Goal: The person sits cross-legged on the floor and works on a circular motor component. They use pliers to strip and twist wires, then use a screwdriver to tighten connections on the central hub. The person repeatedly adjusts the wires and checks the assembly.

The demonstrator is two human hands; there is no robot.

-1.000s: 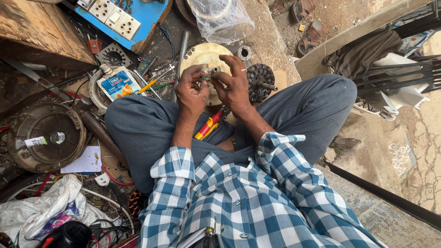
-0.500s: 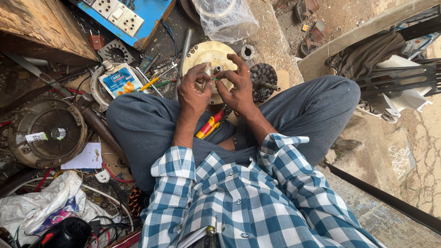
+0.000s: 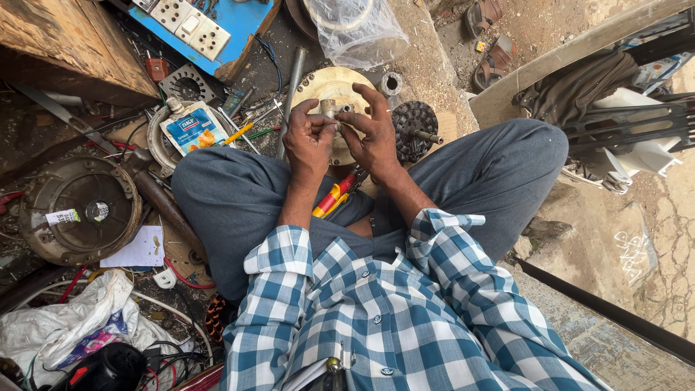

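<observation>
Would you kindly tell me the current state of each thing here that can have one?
Left hand: closed on the small metal part.
Right hand: pinching the same part, fingers spread.
Round cream housing: lying flat under the hands.
Screwdrivers: resting on the lap, unheld.
Round motor cover: lying open side up.
Clear plastic bag: crumpled, something round inside.

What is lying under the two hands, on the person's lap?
A red-and-yellow handled tool lies on the grey trousers below the hands; its tip is hidden by the right wrist.
</observation>
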